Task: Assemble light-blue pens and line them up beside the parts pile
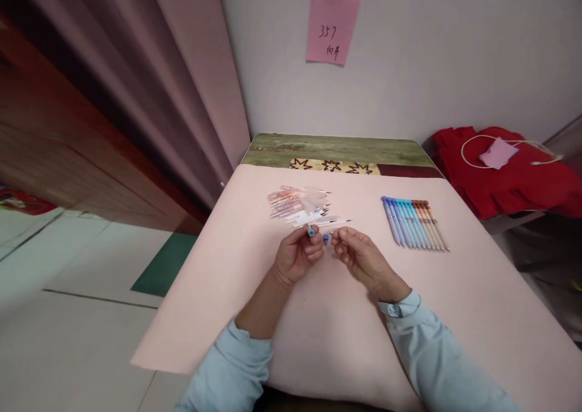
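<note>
My left hand (296, 254) is closed around a pen barrel (311, 231), whose round teal end faces me; the rest of it is hidden. To the right, my right hand (357, 251) pinches a small, pale, thin piece between thumb and fingertips, too small to make out. Between the two hands a small blue pen part (326, 239) shows just above the table. Just beyond them lies a loose pile of clear and pinkish pen barrels (291, 203), with several dark-tipped refills (334, 222) at its near right side.
On the right lies a neat row of pens (413, 224), running from blue through light blue to brown. A pink cloth (345, 339) covers most of the table. Red fabric (522, 182) with a white cable sits beyond the right edge; a curtain (182, 54) hangs at left.
</note>
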`<control>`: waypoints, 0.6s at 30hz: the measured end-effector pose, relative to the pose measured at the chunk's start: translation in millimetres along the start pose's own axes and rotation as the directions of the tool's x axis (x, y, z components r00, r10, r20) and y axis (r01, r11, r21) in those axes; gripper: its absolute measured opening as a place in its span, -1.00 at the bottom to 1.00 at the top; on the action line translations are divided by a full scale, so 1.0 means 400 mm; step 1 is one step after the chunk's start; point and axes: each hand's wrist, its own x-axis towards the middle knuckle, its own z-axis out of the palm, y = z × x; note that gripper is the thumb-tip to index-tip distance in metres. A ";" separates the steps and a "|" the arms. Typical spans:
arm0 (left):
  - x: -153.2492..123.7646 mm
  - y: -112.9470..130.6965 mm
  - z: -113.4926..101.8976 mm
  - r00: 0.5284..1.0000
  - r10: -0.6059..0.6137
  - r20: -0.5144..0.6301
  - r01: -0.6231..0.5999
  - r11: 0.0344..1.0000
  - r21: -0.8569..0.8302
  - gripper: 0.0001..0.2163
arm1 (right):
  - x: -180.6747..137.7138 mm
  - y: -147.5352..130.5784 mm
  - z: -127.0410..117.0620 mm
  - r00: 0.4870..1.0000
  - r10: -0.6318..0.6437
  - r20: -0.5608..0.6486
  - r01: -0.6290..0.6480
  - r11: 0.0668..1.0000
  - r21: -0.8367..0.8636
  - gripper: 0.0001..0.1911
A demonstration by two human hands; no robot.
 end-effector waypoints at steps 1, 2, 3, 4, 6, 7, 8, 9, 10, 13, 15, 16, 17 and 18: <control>0.001 0.000 0.000 1.000 0.006 -0.006 -0.006 1.000 -0.002 -0.85 | 0.000 0.001 -0.001 1.000 -0.005 0.006 0.005 1.000 -0.014 -0.65; 0.002 0.001 0.001 1.000 0.011 -0.016 -0.011 1.000 -0.002 -0.85 | 0.000 0.003 -0.001 1.000 -0.012 0.010 0.012 0.999 -0.033 -0.66; 0.003 0.001 0.001 0.999 0.012 -0.029 -0.012 1.000 0.000 -0.85 | -0.001 0.004 -0.002 1.000 -0.018 0.013 0.019 0.998 -0.054 -0.66; 0.004 0.002 0.001 0.999 0.012 -0.042 -0.011 1.000 0.004 -0.85 | -0.001 0.004 -0.003 1.000 -0.024 0.014 0.025 0.997 -0.073 -0.67; 0.004 0.003 0.002 0.998 0.008 -0.058 -0.008 1.000 0.011 -0.84 | -0.001 0.005 -0.004 0.999 -0.033 0.010 0.034 0.995 -0.098 -0.67; 0.004 0.003 0.002 0.998 0.008 -0.062 -0.007 1.000 0.013 -0.83 | -0.001 0.004 -0.004 0.999 -0.036 0.005 0.037 0.994 -0.102 -0.67; 0.004 0.003 0.002 0.998 0.009 -0.064 -0.008 1.000 0.013 -0.83 | -0.001 0.004 -0.005 0.999 -0.037 -0.002 0.036 0.994 -0.103 -0.67; 0.004 0.004 0.002 0.998 0.010 -0.065 -0.009 1.000 0.012 -0.82 | -0.001 0.003 -0.005 0.999 -0.037 -0.008 0.036 0.994 -0.102 -0.67; 0.004 0.004 0.002 0.998 0.012 -0.063 -0.012 1.000 0.008 -0.81 | 0.000 0.003 -0.005 0.999 -0.038 -0.014 0.036 0.994 -0.100 -0.66; 0.003 0.005 0.001 0.999 0.019 -0.049 -0.019 1.000 -0.009 -0.79 | 0.001 0.002 -0.006 0.999 -0.050 -0.018 0.048 0.993 -0.104 -0.66; 0.003 0.005 -0.001 0.998 0.033 -0.056 -0.034 0.999 -0.002 -0.78 | 0.000 0.002 -0.007 0.998 -0.062 -0.022 0.059 0.991 -0.119 -0.64; 0.004 0.004 -0.001 0.997 0.047 -0.065 -0.046 0.999 0.013 -0.77 | -0.001 0.002 -0.007 0.998 -0.064 -0.025 0.060 0.989 -0.134 -0.63; 0.005 0.002 -0.002 0.995 0.064 -0.075 -0.061 0.997 0.036 -0.77 | -0.002 0.002 -0.007 0.997 -0.066 -0.029 0.061 0.987 -0.150 -0.61; 0.007 0.000 -0.003 0.993 0.088 -0.083 -0.083 0.994 0.067 -0.76 | -0.004 0.001 -0.007 0.997 -0.064 -0.030 0.058 0.984 -0.166 -0.59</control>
